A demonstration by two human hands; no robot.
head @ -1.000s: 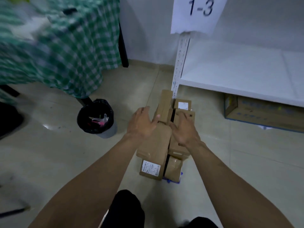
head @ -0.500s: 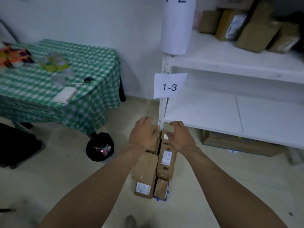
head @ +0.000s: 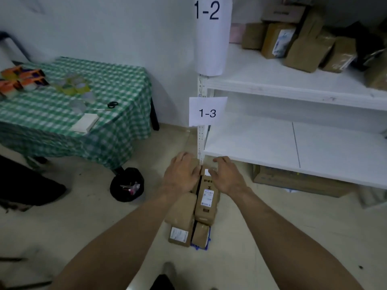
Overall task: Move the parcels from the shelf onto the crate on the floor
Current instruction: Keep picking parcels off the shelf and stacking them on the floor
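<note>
Hovering over the stacked parcels [head: 189,214] that hide most of the blue crate [head: 201,247], the left hand [head: 181,174] and right hand [head: 227,177] are loose-fingered, holding nothing. The remaining parcels [head: 301,45] sit on the upper shelf [head: 261,75], up and rightward, likely nearer the right hand.

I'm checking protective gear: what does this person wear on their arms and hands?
Nothing visible. The left hand and right hand are ungloved, with no rings showing; the left forearm and right forearm are bare to the frame's edge, without sleeves, watch or wristbands.
</note>
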